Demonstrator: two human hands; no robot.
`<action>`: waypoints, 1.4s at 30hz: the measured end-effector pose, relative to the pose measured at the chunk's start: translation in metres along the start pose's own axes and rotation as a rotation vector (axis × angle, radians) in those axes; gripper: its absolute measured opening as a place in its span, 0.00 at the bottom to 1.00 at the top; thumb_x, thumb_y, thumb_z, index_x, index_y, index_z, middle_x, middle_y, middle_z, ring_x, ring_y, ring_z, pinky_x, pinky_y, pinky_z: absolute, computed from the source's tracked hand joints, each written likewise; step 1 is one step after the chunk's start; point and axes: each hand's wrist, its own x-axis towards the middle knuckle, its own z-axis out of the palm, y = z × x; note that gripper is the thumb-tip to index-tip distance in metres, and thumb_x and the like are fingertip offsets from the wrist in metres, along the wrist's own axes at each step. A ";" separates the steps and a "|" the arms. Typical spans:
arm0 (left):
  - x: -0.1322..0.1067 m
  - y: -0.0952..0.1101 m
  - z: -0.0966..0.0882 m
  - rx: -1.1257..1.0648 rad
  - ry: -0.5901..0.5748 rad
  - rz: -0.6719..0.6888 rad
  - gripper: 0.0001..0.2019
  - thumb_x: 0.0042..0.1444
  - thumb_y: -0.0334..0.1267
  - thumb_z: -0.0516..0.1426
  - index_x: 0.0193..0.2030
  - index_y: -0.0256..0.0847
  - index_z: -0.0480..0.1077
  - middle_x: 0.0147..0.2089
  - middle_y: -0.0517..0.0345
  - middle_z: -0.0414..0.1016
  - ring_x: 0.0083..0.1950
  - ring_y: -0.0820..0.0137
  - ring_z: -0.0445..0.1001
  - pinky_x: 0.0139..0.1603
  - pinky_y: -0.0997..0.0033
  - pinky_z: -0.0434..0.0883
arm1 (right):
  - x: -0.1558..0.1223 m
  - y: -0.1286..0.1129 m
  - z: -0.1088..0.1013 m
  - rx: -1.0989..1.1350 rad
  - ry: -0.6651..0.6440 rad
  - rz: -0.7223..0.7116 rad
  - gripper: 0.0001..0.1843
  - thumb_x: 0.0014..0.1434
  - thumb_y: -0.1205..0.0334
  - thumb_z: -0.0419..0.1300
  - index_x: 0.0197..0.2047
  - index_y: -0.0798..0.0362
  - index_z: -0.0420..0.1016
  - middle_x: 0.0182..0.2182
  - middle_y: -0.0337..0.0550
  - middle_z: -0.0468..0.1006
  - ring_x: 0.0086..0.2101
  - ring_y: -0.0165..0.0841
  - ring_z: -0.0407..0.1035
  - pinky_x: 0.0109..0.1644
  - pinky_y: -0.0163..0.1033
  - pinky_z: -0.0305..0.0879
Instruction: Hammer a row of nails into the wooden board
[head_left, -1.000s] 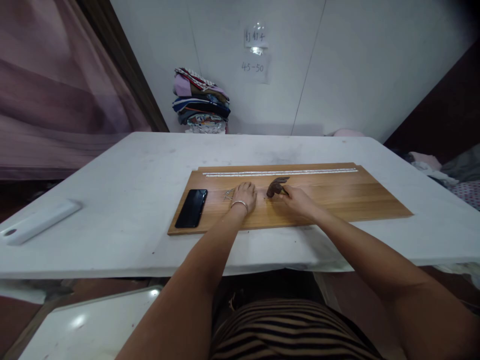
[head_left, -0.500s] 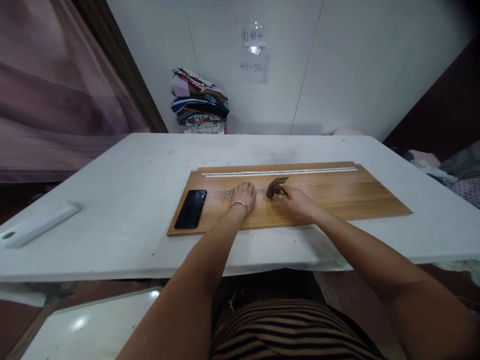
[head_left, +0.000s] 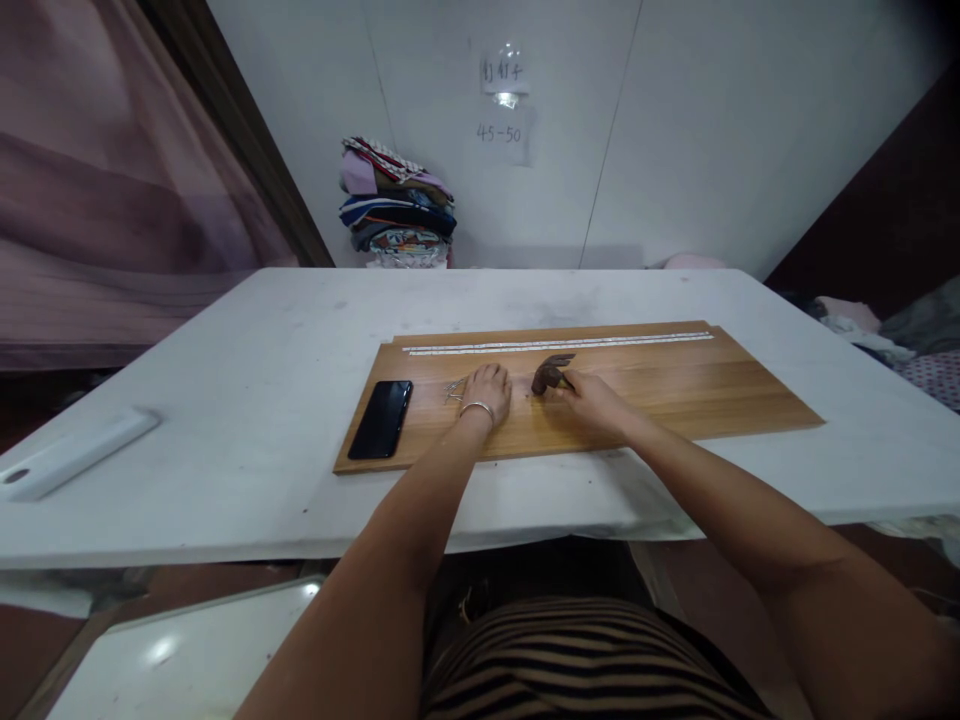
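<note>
My right hand (head_left: 594, 402) is wrapped round the handle of a claw hammer (head_left: 550, 376). The dark, rusty head is low over the wooden board (head_left: 675, 390), its claw pointing away to the right; I cannot tell whether it touches the wood. Left of the hammer, my left hand (head_left: 487, 392), with a bracelet at the wrist, lies palm down on the board with its fingers stretched out. A small bunch of nails (head_left: 454, 390) is beside that hand, partly hidden by it. Tiny dark specks sit near the hammer head.
A black phone (head_left: 381, 420) lies on the board's left end. Two white measuring strips (head_left: 562, 345) run along its far edge. The board rests on a white-covered table (head_left: 247, 400), with a long white object (head_left: 79, 452) at the left. Folded clothes (head_left: 399, 205) are stacked at the wall.
Both hands and the hammer stay in the same places on the board. Only the camera view has shifted very slightly.
</note>
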 end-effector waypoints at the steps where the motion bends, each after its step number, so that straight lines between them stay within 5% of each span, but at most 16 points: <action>1: 0.000 0.000 0.000 -0.002 0.002 0.001 0.16 0.74 0.38 0.50 0.57 0.44 0.77 0.65 0.43 0.77 0.70 0.54 0.69 0.73 0.53 0.64 | 0.000 0.000 0.000 -0.001 -0.001 0.004 0.13 0.73 0.60 0.58 0.53 0.56 0.81 0.50 0.57 0.88 0.46 0.44 0.80 0.43 0.38 0.66; 42: 0.003 -0.003 0.007 -0.016 0.030 0.008 0.13 0.74 0.38 0.51 0.56 0.44 0.76 0.65 0.44 0.78 0.69 0.55 0.70 0.72 0.54 0.65 | -0.002 0.000 0.000 0.008 -0.015 0.007 0.15 0.75 0.58 0.58 0.55 0.57 0.80 0.54 0.57 0.86 0.49 0.43 0.79 0.46 0.37 0.66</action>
